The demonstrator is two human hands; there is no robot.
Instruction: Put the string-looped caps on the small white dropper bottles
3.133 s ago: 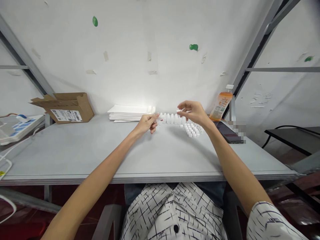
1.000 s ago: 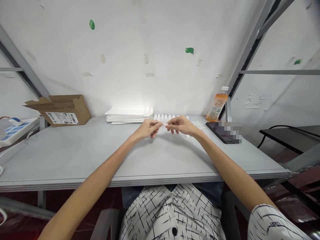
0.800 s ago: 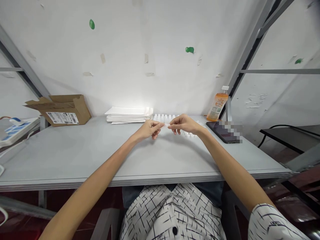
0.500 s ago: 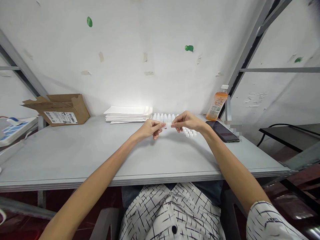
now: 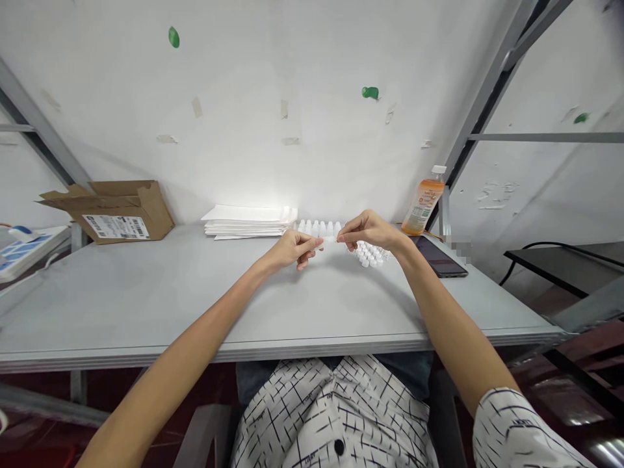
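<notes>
Between my two hands is a small white piece (image 5: 330,239), too small to make out fully. My left hand (image 5: 296,248) pinches its left end with thumb and forefinger. At its right end, the fingertips of my right hand (image 5: 358,233) are pressed together on it. Just behind the hands, small white bottles (image 5: 316,228) stand upright in a row, partly hidden by the fingers. Several small white caps (image 5: 371,255) lie grouped on the table, under and to the right of my right hand.
A stack of white sheets (image 5: 248,221) lies left of the bottles. An open cardboard box (image 5: 117,211) is at the back left of the table (image 5: 195,312). On the right are an orange drink bottle (image 5: 423,203) and a dark phone (image 5: 439,257). A power strip (image 5: 29,250) is far left.
My right hand has shifted slightly up and to the right, so the gap between the two hands' fingertips is a little wider. My left hand has barely moved.
</notes>
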